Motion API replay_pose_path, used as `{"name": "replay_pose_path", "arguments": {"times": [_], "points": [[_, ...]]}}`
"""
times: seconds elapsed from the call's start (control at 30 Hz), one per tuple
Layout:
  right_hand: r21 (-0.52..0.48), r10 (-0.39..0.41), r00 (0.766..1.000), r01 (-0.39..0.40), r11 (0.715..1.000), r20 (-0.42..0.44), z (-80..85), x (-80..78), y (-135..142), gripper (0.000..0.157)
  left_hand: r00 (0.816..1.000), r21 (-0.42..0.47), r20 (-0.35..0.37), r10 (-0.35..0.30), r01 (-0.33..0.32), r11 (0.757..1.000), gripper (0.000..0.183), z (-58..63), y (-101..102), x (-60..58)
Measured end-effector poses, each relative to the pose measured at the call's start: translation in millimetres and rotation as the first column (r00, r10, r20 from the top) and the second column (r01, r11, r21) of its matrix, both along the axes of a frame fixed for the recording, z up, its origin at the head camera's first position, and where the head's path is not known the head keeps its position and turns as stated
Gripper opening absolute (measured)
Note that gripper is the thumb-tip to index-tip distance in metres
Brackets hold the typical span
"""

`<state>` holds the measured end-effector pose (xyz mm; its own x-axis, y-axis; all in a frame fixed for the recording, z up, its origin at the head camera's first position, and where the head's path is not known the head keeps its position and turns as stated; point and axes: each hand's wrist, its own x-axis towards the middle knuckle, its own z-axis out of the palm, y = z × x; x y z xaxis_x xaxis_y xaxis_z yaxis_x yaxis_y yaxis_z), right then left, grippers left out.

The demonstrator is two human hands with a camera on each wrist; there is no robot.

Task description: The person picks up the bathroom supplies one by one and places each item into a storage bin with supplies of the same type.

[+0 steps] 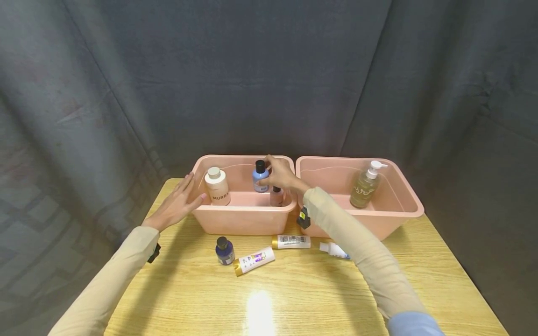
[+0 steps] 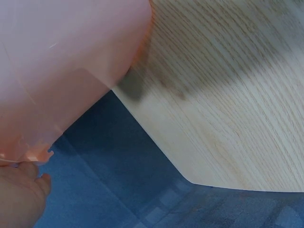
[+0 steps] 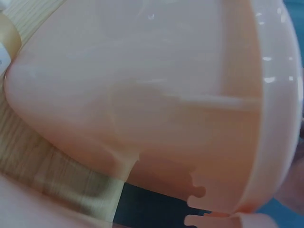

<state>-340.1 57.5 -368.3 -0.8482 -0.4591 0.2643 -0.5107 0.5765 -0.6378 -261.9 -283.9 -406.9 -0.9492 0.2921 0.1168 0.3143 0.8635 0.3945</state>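
Observation:
My right hand (image 1: 280,173) reaches into the left pink bin (image 1: 241,219) and holds a light blue bottle (image 1: 260,182) with a black cap, the thumb across its front. Just below that hand stands a small dark-capped bottle (image 1: 276,198), partly hidden. A white bottle (image 1: 217,187) lettered MURRA stands in the bin's left end. My left hand (image 1: 175,205) rests on the bin's left rim with fingers extended. In the left wrist view part of the left hand (image 2: 21,194) shows at the rim. The right wrist view shows mostly bin wall (image 3: 142,61).
A right pink bin (image 1: 323,186) holds a green pump bottle (image 1: 364,189). On the wooden table (image 1: 201,298) in front lie a dark blue bottle (image 1: 225,252), two white tubes with gold caps (image 1: 257,260), and a white tube (image 1: 335,250) partly behind my right sleeve.

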Motion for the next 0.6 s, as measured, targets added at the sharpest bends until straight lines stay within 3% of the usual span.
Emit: {"name": "replay_pose_path", "arguments": {"times": [0.3, 0.6], "points": [[0.002, -0.057, 0.998, 0.057, 0.998, 0.010, -6.5, -4.5, -0.8, 0.057, 1.000, -0.003, -0.003, -0.003, 0.003, 1.000, 0.084, 1.0, -0.2, 0.7], [-0.030, -0.063, 0.997, 0.065, 0.997, 0.050, -12.3, -6.7, -1.3, 0.059, 1.000, 0.000, 0.002, 0.001, -0.001, 1.000, 0.083, 0.6, 0.2, 2.5]]}}
